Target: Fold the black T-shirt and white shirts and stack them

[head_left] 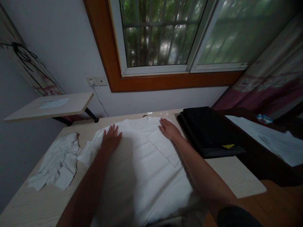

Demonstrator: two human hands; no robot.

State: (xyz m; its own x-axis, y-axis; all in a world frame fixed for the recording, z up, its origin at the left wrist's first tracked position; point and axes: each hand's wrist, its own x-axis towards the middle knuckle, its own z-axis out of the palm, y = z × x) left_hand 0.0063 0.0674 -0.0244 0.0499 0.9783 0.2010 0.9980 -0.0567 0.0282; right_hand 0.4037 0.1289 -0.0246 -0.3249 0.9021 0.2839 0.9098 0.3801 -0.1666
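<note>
One white shirt (pixel 156 183) is lying spread on the worktop (pixel 30 203). Left hand (pixel 111 139) is resting on its upper left, fingers spread, released; right hand (pixel 169 129) is resting upper right by a folded-over part (pixel 162 146), fingers straight, released. Crumpled white cloth (pixel 59 160) is lying left, black stack (pixel 205 129) right; window (pixel 161 34) is showing beyond.
</note>
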